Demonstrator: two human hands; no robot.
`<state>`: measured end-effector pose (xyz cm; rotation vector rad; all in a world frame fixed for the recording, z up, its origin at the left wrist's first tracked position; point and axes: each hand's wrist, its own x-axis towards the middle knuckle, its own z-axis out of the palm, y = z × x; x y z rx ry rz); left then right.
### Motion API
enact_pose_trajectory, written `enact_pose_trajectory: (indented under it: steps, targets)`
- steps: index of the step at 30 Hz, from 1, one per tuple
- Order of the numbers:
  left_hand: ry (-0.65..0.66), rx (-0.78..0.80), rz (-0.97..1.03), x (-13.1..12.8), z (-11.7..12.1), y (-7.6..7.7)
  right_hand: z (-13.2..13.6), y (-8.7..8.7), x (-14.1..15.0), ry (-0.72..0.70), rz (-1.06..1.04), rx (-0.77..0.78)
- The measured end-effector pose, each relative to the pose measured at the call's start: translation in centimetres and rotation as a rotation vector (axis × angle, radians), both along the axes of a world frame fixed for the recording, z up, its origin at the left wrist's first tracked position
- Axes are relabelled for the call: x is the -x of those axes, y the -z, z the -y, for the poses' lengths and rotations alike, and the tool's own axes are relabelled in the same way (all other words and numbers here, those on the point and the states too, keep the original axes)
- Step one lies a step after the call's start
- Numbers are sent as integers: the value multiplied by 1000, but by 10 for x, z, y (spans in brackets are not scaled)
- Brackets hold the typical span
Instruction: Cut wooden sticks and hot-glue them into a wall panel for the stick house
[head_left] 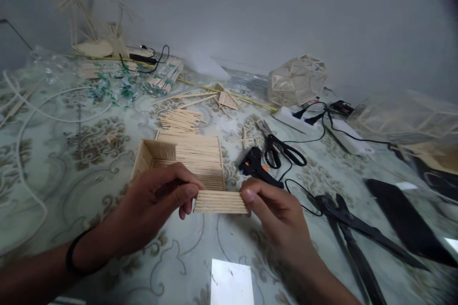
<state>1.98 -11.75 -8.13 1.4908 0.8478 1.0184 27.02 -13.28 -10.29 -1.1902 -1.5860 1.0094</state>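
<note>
Between my two hands is a small panel of wooden sticks (222, 202), lying side by side in rows. My left hand (162, 190) pinches its left end between thumb and fingers; a dark band circles that wrist. At the opposite end, my right hand (274, 207) grips the panel with thumb and fingertips. Just behind it, on the table, lies a larger stick structure (198, 152) with a flat slatted base and low walls at its left corner. My left hand covers part of that structure's front.
A black glue gun (255, 164) and scissors (277, 145) lie right of the structure. Pliers (348, 219) and a black phone-like slab (408, 214) are farther right. Loose sticks (181, 120) lie behind, near a power strip (295, 119). A white cable (25, 162) curves at left.
</note>
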Motion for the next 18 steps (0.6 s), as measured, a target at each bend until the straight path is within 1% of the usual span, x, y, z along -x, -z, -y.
enact_pose_trajectory:
  steps: [4,8,12,15,18]
  targets:
    - [21,43,31,0,0,2,2,1,1,9,-50,44]
    - [39,46,46,1,1,3,2,2,2,15,-53,41]
    - [-1,-45,-36,1,4,3,2,2,1,59,-50,42]
    - [-49,-138,-86,0,8,8,2,0,1,92,-47,51]
    - [-83,-153,-101,-1,9,14,3,0,2,95,-51,59]
